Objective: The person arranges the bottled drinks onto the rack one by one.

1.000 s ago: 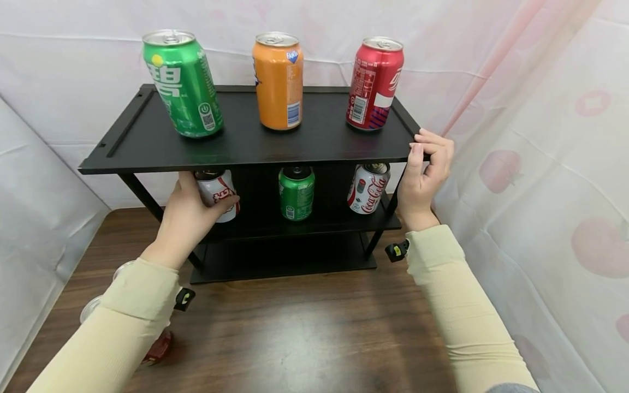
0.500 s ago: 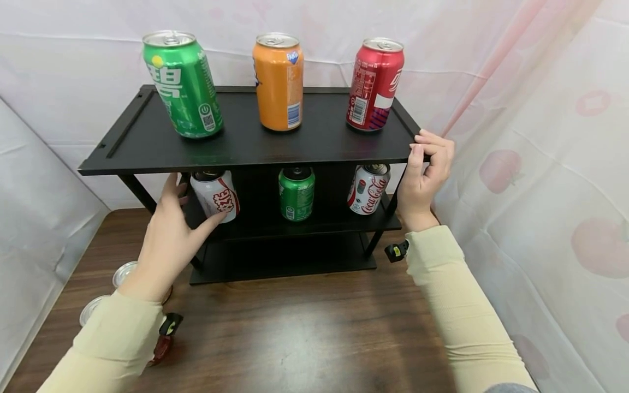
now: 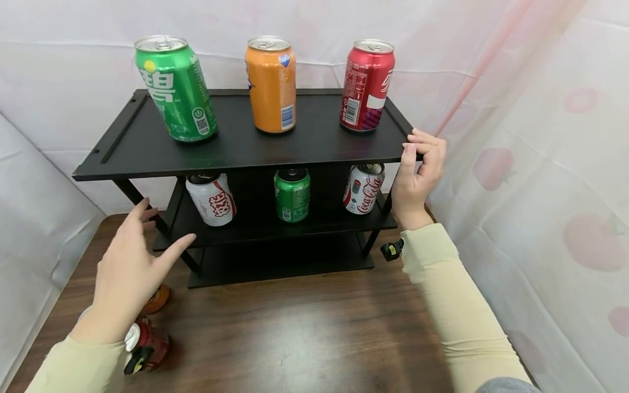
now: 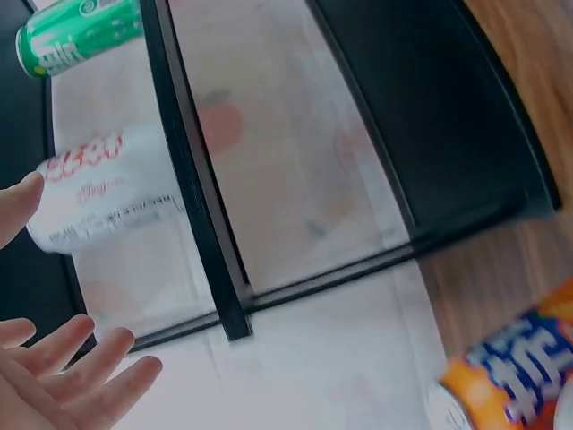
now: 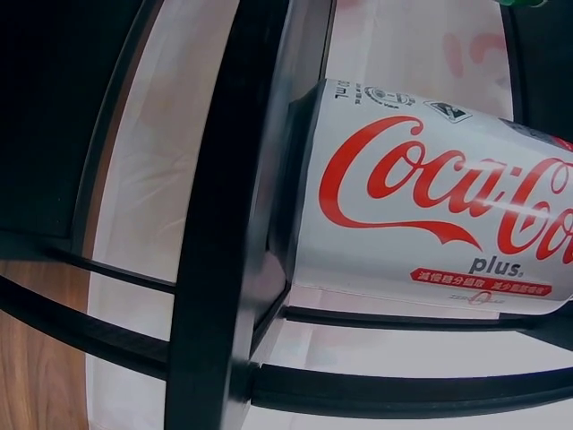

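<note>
My left hand is in the air left of the black shelf rack, thumb and fingers spread with nothing between them. A white cola can stands at the left of the middle tier, apart from that hand. In the left wrist view the same white can appears sideways, above the spread fingers. My right hand grips the right front corner of the top tier. Near it, a white Coca-Cola can stands on the middle tier; the right wrist view shows its "Coca-Cola plus" label close up.
A green can stands mid-tier. On top are a green Sprite can, an orange Fanta can and a red can. Orange and red cans stand on the wooden table, partly behind my left arm.
My left hand has let go of the white can on the middle tier and drawn back left and toward me. The right hand keeps its grip on the rack.
</note>
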Available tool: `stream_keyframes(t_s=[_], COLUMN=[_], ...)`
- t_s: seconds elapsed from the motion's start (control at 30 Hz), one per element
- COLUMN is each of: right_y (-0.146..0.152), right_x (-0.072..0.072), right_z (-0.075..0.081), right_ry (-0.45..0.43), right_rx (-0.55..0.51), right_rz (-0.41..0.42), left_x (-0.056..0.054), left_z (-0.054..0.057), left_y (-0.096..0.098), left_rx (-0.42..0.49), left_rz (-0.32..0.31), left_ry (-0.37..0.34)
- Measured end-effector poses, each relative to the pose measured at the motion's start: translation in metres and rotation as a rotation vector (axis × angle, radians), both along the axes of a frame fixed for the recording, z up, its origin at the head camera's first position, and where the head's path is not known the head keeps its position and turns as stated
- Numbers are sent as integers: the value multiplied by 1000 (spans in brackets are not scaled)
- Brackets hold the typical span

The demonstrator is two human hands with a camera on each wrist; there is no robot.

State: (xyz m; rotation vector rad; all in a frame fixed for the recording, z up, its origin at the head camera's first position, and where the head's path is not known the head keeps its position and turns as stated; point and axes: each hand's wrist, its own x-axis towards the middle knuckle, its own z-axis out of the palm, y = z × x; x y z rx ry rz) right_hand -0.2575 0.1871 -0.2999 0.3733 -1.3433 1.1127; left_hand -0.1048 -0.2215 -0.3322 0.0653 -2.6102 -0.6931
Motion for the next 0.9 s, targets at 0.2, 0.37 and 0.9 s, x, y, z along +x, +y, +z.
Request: stream_keyframes(t_s=[0.2,0.37,0.9], right_y=[-3,-4,-2], right_x=[1,3,-1], right_z=[1,3,0], right_ry=[-1,-8,-1], right_rx=[-2,3,-5], right_rz=[8,6,0], left_x=[16,25,58], left_z=[-6,-18,-55], left_y=[-20,-27,-34], left_rx=[-5,-21,-154], left_rz=[48,57,-33], left_ry=[-44,-90,-48])
